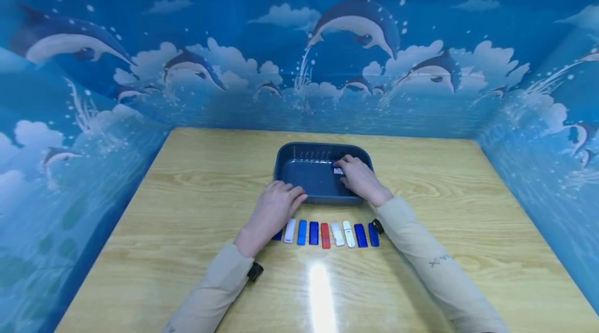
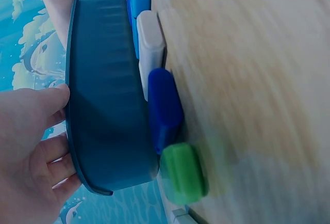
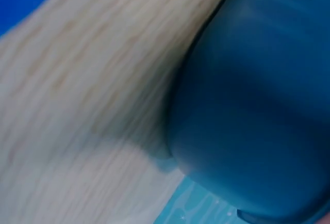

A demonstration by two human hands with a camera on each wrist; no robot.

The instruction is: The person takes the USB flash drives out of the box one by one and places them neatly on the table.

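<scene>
A dark blue plastic basin point(image 1: 323, 200) stands on the table. My left hand point(image 1: 276, 203) holds its front-left rim, thumb at the edge and fingertips hidden behind it in the left wrist view. Reaching over the right side, my right hand point(image 1: 359, 178) pinches a small blue-and-white USB stick point(image 1: 338, 170) low inside the basin. In front lies a row of several USB sticks, among them a red one point(image 1: 325, 235), a white one point(image 1: 349, 234) and a blue one point(image 1: 360, 235). A green one point(image 2: 183, 173) shows in the left wrist view, hidden in the head view.
The wood-grain table point(image 1: 196, 166) is enclosed by a blue dolphin-print curtain point(image 1: 299, 62) at the back and sides. My right sleeve point(image 1: 440, 260) passes close by the row's right end. Glare falls on the table in front of the row.
</scene>
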